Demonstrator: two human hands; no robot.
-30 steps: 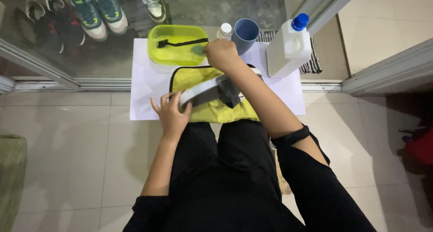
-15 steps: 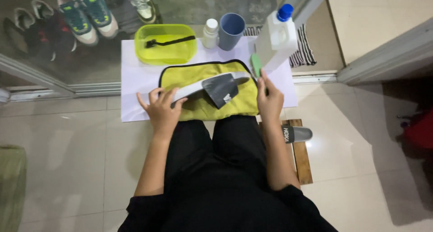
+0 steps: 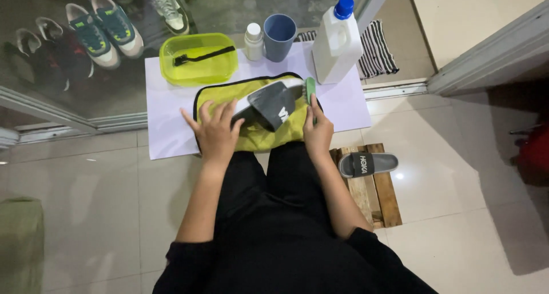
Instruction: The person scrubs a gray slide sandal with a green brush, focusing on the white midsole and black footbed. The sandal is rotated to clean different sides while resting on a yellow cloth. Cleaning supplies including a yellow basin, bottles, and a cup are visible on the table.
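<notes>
Here the left hand (image 3: 216, 131) lies flat, fingers spread, on the grey slipper (image 3: 267, 102), pinning it to the yellow cloth (image 3: 260, 135) over the white sheet (image 3: 171, 111). The right hand (image 3: 318, 132) is clamped on a green brush (image 3: 310, 90), just beside the slipper and near the white bottle (image 3: 337, 42).

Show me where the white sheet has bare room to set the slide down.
Bare sheet lies left of the left hand, below the green tub, and right of the right hand, below the jug. The back row of bottle, cup and jug is crowded.
</notes>
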